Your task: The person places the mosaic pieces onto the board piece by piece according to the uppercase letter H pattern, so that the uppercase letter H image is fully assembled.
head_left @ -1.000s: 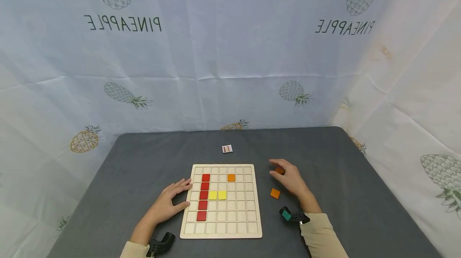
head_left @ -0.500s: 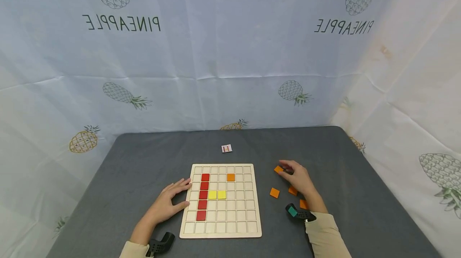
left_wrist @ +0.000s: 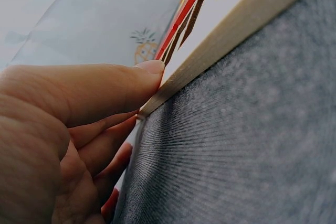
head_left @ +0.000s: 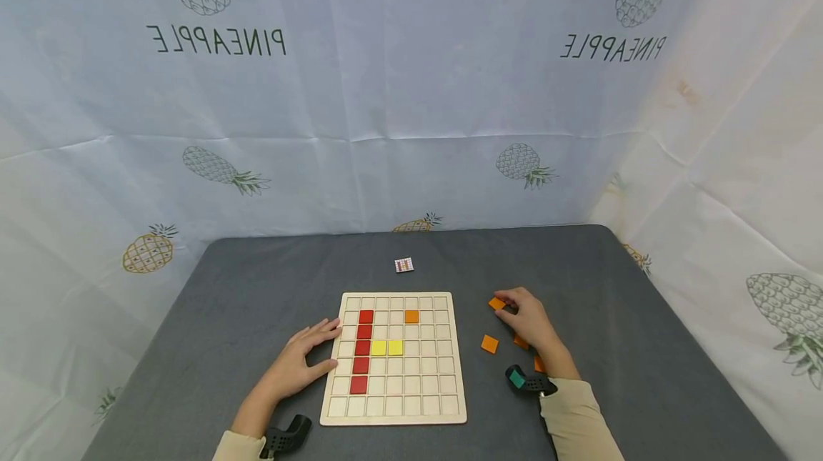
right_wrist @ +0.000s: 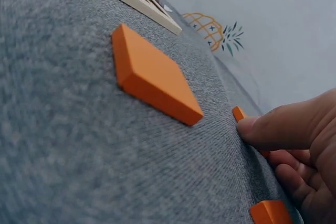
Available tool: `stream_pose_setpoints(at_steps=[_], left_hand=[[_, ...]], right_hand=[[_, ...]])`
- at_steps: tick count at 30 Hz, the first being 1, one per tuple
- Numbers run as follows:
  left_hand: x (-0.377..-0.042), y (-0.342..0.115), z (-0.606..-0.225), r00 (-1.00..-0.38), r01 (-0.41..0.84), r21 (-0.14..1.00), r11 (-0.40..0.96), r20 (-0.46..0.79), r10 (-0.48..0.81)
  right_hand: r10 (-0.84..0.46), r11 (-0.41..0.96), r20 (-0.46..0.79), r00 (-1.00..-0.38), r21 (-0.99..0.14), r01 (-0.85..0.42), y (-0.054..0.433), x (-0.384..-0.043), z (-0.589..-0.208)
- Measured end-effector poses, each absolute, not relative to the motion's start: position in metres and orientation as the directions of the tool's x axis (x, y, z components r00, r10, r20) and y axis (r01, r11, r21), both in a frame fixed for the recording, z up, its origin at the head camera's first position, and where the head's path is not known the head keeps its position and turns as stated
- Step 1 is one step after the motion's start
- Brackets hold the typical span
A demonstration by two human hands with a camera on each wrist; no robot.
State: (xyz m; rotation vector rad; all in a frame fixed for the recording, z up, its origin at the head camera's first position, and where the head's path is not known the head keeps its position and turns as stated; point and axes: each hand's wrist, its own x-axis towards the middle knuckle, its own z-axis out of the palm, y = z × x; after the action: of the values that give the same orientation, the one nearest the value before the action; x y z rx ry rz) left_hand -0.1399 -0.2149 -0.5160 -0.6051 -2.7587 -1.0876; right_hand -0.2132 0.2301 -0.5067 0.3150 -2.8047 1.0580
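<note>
A pale wooden grid board (head_left: 431, 381) lies flat on the dark cloth, bearing a column of several red tiles (head_left: 363, 348), two yellow tiles (head_left: 388, 348) and one orange tile (head_left: 411, 316). Along the board's left edge rests my left hand (head_left: 297, 362), fingers extended; in the left wrist view its thumb (left_wrist: 131, 85) touches the rim. To the right of the board, my right hand (head_left: 530, 318) pinches an orange tile (head_left: 496, 303) at table level between thumb and fingers. The right wrist view shows the thumb against that tile (right_wrist: 238, 113), fingers partly hidden behind.
A loose orange tile (head_left: 489, 344) lies between the board and my right wrist. Two more orange tiles, one (head_left: 521, 341) under the hand and one (head_left: 539, 364) by the forearm, are partly covered. A small patterned card (head_left: 403, 265) sits behind the board. Pineapple-print curtains (head_left: 411, 89) hang beyond the table.
My right hand has shifted right, uncovering orange tiles beneath it, then edged slightly back left, its fingers coming onto the farthest tile. The left hand and the board stay put.
</note>
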Motion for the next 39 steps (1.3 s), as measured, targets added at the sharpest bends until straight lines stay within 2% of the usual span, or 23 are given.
stream_pose_setpoints(at_steps=[6,17,29,39], left_hand=[[-0.140,-0.215,-0.516,-0.916,0.399,0.638,0.659,0.240,0.323],[-0.141,-0.216,-0.515,-0.926,0.368,0.658,0.657,0.193,0.326],[-0.141,-0.216,-0.513,-0.927,0.366,0.659,0.657,0.193,0.322],[-0.140,-0.215,-0.512,-0.929,0.359,0.663,0.657,0.187,0.320]], right_hand=[[-0.152,0.720,0.189,-0.970,-0.651,-0.240,0.227,-0.212,-0.504],[-0.245,0.638,0.233,-0.941,-0.692,-0.338,0.200,-0.208,-0.497],[-0.441,0.519,0.271,-0.856,-0.701,-0.490,0.155,-0.198,-0.492],[-0.527,0.466,0.261,-0.809,-0.707,-0.532,0.122,-0.193,-0.496]])
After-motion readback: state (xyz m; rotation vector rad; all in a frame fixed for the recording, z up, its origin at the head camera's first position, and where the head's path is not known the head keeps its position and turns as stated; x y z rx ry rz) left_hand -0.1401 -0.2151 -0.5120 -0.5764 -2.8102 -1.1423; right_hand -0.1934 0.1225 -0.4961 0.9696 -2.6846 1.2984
